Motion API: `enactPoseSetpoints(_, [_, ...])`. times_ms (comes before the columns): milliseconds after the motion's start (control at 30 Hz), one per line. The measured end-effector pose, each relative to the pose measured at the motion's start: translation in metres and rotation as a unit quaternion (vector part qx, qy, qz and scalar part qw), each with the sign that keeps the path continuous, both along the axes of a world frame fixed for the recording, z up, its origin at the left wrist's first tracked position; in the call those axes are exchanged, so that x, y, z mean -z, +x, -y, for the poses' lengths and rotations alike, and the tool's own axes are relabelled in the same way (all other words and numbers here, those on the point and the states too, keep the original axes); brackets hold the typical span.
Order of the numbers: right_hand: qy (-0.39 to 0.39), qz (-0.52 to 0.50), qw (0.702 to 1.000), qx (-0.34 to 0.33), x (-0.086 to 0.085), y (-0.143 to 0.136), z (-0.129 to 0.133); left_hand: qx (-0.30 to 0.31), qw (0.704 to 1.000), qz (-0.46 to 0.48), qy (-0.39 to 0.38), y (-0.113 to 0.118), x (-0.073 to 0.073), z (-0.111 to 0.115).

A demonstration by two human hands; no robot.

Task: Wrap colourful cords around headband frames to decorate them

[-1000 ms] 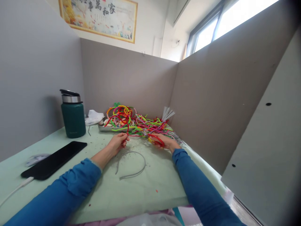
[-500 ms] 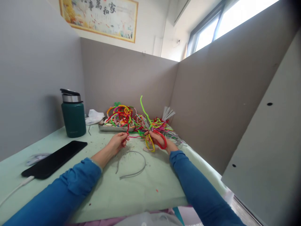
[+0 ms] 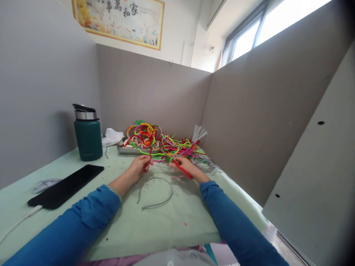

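Observation:
My left hand [image 3: 139, 166] is closed in a pinch on a red pipe cleaner [image 3: 151, 150]. One end rises above the fingers, and a pinkish length runs right toward my other hand. My right hand [image 3: 185, 167] is closed around scissors, whose red handle [image 3: 184, 170] lies across the hand, seen almost edge-on; the blades are hard to make out against the coloured strands behind. A thin grey headband [image 3: 166, 201] lies on the table below and between both hands.
A metal tray [image 3: 130, 150] holds colourful pipe-cleaner shapes. Loose pipe cleaners [image 3: 181, 147] and grey headbands [image 3: 206, 165] are heaped to its right. On the left stand a green bottle [image 3: 88, 140] and a black phone [image 3: 68, 186] with a cable. Grey partitions [image 3: 155, 88] enclose the table.
My right hand has turned, so the scissors' handle loops now show edge-on. The lime strand that stood up above it no longer does. My left hand has barely moved.

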State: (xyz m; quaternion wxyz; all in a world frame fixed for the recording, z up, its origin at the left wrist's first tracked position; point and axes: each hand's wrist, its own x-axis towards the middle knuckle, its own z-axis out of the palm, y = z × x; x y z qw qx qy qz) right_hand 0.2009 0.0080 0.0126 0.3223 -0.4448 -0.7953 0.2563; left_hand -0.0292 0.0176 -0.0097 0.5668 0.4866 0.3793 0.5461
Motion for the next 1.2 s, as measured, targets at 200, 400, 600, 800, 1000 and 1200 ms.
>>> enactPoseSetpoints(200, [0.209,0.16,0.964,0.033,0.014,-0.011,0.002,-0.006,1.0,-0.002,0.005,0.001,-0.002,0.002])
enactPoseSetpoints(400, [0.248,0.228,0.939,0.06,0.019,-0.01,0.003,-0.019,1.0,-0.022,0.012,0.001,-0.002,0.001])
enactPoseSetpoints(600, [0.287,0.254,0.92,0.088,0.017,-0.011,0.005,-0.03,0.997,-0.059,0.033,0.002,-0.003,0.003])
enactPoseSetpoints(800, [0.287,0.282,0.91,0.096,0.015,-0.01,0.005,-0.049,0.993,-0.088,0.057,0.002,-0.003,0.003])
enactPoseSetpoints(1000, [0.278,0.297,0.909,0.087,0.014,-0.009,0.004,-0.067,0.991,-0.094,0.071,0.002,-0.003,0.003])
enactPoseSetpoints(1200, [0.283,0.299,0.907,0.087,0.016,-0.009,0.002,-0.074,0.99,-0.09,0.075,0.003,-0.005,0.005])
